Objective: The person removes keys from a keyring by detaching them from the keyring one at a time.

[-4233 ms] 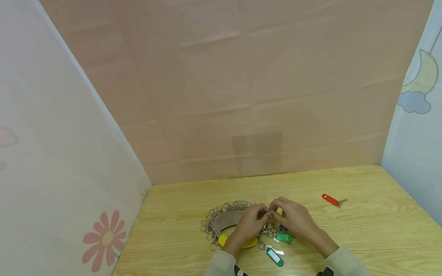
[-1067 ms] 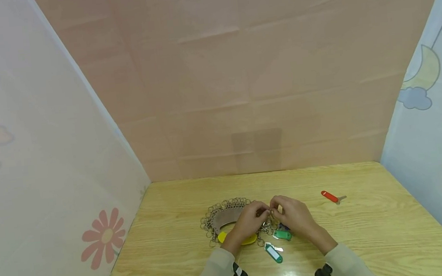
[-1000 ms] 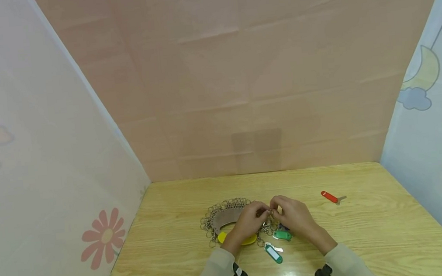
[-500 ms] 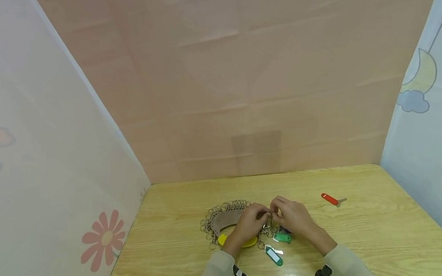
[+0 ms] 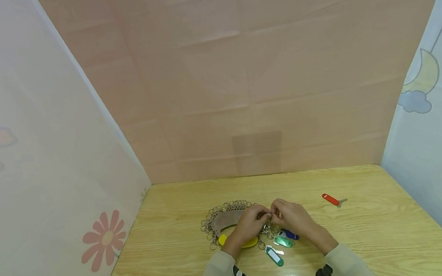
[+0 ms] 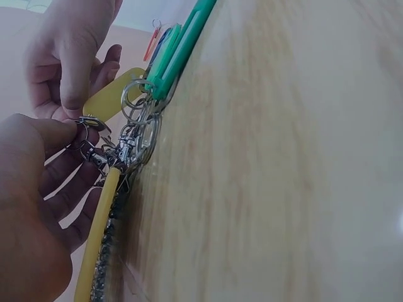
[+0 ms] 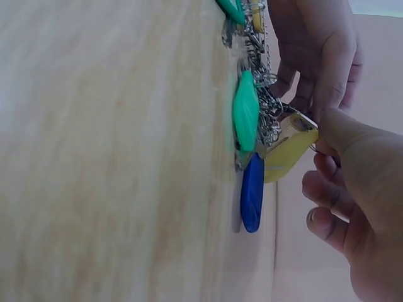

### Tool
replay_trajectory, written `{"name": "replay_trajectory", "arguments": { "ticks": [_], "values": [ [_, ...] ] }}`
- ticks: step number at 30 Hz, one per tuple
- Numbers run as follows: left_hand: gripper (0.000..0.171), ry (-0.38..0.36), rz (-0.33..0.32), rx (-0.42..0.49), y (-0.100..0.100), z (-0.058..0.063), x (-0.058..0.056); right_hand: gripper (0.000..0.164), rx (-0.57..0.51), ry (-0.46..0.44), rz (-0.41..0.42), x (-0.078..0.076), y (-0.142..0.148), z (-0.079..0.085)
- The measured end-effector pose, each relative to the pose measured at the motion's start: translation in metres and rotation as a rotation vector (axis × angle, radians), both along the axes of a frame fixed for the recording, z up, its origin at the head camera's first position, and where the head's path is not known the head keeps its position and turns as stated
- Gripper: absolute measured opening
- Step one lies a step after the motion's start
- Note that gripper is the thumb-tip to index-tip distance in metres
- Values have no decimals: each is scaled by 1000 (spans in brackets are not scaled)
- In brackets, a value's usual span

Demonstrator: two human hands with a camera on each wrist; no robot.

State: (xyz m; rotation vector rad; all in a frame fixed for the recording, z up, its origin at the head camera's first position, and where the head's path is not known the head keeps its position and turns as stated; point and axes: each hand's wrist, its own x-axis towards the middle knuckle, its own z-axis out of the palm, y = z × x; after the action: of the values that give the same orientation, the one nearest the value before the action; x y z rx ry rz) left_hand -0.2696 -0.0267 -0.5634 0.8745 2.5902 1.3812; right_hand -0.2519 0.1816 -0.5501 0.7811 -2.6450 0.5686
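My left hand (image 5: 251,222) pinches a small metal ring (image 6: 85,133) between thumb and fingers, beside a cluster of metal clips (image 6: 126,148). Right against it, my right hand (image 5: 294,217) pinches the ring end of a yellow key tag (image 7: 291,154), which hangs with a key at its side. The tag is hidden in the head view. Under the left hand lies a curved metal plate (image 5: 222,221) fringed with several rings and clips, with a yellow oval piece (image 5: 249,243) at its near side. Two green key tags (image 5: 274,256) and a blue key tag (image 5: 291,234) lie just in front.
A red key tag (image 5: 330,199) with a key lies on the wooden table (image 5: 177,264) to the right of my hands. Patterned side walls (image 5: 70,168) and a tan back wall (image 5: 201,91) enclose the table.
My hands stay together over the clips, with small finger movements. The right fingers have shifted slightly, and the blue key tag, formerly mostly hidden behind that hand, now shows in the head view.
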Motion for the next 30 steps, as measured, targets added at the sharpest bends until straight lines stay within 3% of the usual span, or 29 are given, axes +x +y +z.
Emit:
{"name": "replay_trajectory", "arguments": {
  "ticks": [9, 14, 23, 30],
  "values": [
    [20, -33, -7, 40, 1, -4, 0, 17, 6, -7, 32, 1, 2, 1],
    [19, -17, -17, 49, 1, -4, -1, 17, 16, -14, 52, 0, 3, 0],
    [20, -60, 17, 38, -1, 0, -1, 19, 11, 75, 47, -2, 1, 0],
    [19, -39, 19, 32, -1, -1, 0, 20, 11, 107, 63, -3, 1, -1]
  ]
}}
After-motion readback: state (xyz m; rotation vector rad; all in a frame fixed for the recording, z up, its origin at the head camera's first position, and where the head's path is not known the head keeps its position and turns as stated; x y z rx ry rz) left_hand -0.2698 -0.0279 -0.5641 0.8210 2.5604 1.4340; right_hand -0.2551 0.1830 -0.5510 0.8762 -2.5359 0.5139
